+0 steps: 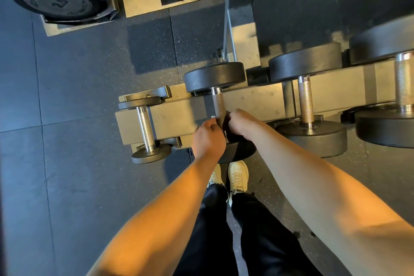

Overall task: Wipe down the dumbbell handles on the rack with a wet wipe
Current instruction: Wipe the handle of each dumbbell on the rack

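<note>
Looking down at the dumbbell rack [174, 119], I find the task's piece second from the left end of its lower rail: a black dumbbell [215, 76] lying across the rail, its long axis running straight away from me. Its knurled handle [217, 103] is bare from the far head down to my fingers. Both hands meet at the handle's near end. My right hand [242, 123] is clenched round the handle from the right. My left hand [208, 139] is curled against its left side, pinching a white scrap I take for the wet wipe [213, 117]. The unwiped length lies beyond the fingers, so I judge the stroke should run away along that axis.
</note>
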Demonstrator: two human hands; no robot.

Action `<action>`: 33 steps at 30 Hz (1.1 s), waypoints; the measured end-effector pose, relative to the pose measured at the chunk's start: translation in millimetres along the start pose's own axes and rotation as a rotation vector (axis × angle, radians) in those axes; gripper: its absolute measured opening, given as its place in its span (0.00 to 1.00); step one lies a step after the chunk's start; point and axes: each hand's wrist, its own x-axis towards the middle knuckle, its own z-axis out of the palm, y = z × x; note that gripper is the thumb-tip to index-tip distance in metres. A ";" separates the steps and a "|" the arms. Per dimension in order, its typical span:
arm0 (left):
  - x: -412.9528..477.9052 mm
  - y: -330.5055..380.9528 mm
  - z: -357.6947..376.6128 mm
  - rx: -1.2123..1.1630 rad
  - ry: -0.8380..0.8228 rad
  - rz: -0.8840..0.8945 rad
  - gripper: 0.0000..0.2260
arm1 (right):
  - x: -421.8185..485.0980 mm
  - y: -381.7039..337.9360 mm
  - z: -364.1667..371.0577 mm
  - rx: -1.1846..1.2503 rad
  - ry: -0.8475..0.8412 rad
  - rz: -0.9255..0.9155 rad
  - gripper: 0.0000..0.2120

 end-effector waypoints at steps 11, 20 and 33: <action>0.6 6.9 -5.6 0.035 -0.041 -0.143 0.11 | -19.9 21.9 -3.2 -0.015 -0.038 -0.111 0.08; -6.2 1.4 -6.5 -0.133 0.019 -0.121 0.18 | -22.1 24.2 16.6 0.139 0.216 0.048 0.08; -3.1 -2.6 -4.9 -0.104 0.027 -0.036 0.16 | -8.5 10.8 22.5 0.011 0.233 -0.092 0.08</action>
